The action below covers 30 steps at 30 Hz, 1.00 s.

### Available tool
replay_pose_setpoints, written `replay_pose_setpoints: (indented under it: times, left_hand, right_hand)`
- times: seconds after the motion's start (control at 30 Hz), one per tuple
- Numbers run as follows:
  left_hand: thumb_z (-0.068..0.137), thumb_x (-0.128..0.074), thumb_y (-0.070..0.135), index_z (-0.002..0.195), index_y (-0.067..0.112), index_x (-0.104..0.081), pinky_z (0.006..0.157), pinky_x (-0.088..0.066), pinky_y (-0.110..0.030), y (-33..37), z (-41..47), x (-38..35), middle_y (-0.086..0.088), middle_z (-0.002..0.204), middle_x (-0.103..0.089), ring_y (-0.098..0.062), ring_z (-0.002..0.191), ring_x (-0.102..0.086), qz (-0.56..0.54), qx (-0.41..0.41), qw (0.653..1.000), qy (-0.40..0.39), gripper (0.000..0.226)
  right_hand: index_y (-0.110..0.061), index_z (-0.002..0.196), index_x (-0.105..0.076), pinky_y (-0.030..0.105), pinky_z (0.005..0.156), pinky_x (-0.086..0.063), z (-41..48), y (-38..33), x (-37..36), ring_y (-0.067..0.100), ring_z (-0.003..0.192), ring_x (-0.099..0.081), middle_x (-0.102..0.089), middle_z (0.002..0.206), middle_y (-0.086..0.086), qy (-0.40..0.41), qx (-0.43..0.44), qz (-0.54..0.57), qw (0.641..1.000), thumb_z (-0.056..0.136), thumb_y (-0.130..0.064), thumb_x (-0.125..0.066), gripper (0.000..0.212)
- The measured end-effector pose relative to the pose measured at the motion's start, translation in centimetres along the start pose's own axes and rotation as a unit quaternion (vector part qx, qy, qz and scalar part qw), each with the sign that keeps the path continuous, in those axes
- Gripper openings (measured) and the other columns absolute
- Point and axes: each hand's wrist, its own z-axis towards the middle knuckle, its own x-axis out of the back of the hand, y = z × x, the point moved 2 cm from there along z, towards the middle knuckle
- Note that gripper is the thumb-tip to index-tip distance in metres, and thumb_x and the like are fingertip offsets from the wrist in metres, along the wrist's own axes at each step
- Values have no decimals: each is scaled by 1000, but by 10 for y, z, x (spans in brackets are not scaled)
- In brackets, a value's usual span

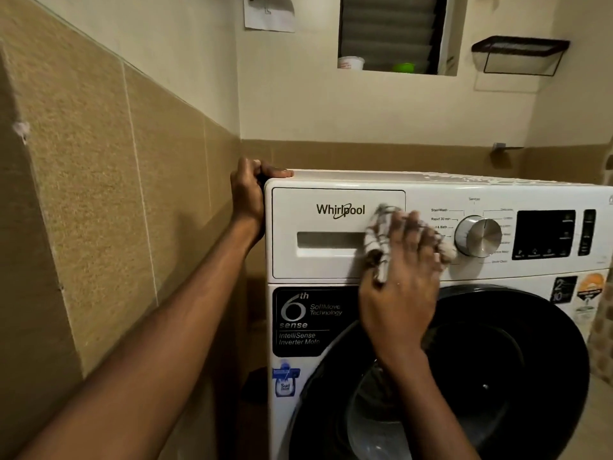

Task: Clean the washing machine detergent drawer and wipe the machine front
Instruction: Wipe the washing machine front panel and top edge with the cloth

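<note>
The washing machine (358, 179), a white front loader, filled the lower right of the frame, standing just beside a tan tiled wall (99, 194) that ran down the left side. Its detergent drawer (298, 210) sat shut in the machine's upper left corner, near the middle of the frame, with the Whirlpool name printed on its face and a long handle recess (326, 240) below the name. The left hand (247, 197) gripped the upper left corner of the machine, the fingers wrapped round the side edge and the thumb lying flat on the top panel. The right hand (401, 293) held a bunched white cloth (378, 240) with dark stripes against the front, at the right end of the drawer face, where it met the control panel; its fingers (414, 227) were bent over the cloth and pressed it to the surface. Just right of that hand stood the silver program dial (477, 235), and farther right a dark display (544, 234). Below the panel the round dark door (497, 360) took up the lower right of the frame, partly covered by the right forearm. A black sticker (305, 322) and a small blue sticker (285, 378) sat on the front, left of the door. In the upper part of the frame a wall opening (388, 31) held a white cup (350, 63) and a green object (403, 67), with a dark wire shelf (519, 54) to the right.
</note>
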Motion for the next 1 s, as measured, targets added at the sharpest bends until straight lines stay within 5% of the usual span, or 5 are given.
replay_pose_setpoints:
  times: [0.13,0.3,0.53,0.73,1.0]
  left_hand:
    - [92,-27,18,42,17,-62,87,-51,-39,0,1,0,-13,65,-71,-37,89,-66,0,-11,1000,1,62]
    - [94,-27,18,41,14,-61,93,-51,-43,-1,1,-1,-14,62,-70,-38,90,-66,-15,-4,1000,0,63]
    - [91,-29,19,47,11,-59,90,-54,-45,-2,2,2,-14,61,-69,-35,85,-66,-15,-8,1000,-3,54]
    - [93,-30,19,45,13,-61,73,-52,-30,-2,2,1,-7,56,-66,-22,64,-63,-36,-6,999,-16,57]
    - [94,-26,17,47,9,-59,85,-51,-37,-2,3,1,-13,60,-68,-32,79,-67,-19,-2,1000,-2,58]
  right_hand:
    - [-24,158,-1,47,120,9,16,-26,-3,27,151,11,10,165,3,13,-58,44,997,95,-45,-31,73]
    - [-26,157,-13,46,122,-5,6,-58,-19,22,152,1,-5,165,0,-38,259,-37,964,97,-42,-39,68]
    - [-30,157,-10,47,121,-1,55,-49,0,20,152,4,-2,166,-4,28,-11,16,999,94,-50,-23,68]
    - [-29,157,-14,42,122,-2,24,-73,-16,19,152,3,-5,165,-3,-40,289,-42,956,98,-44,-34,65]
    - [-30,157,-4,43,120,10,50,-59,1,20,151,11,5,166,-3,1,10,-5,1000,95,-54,-18,69]
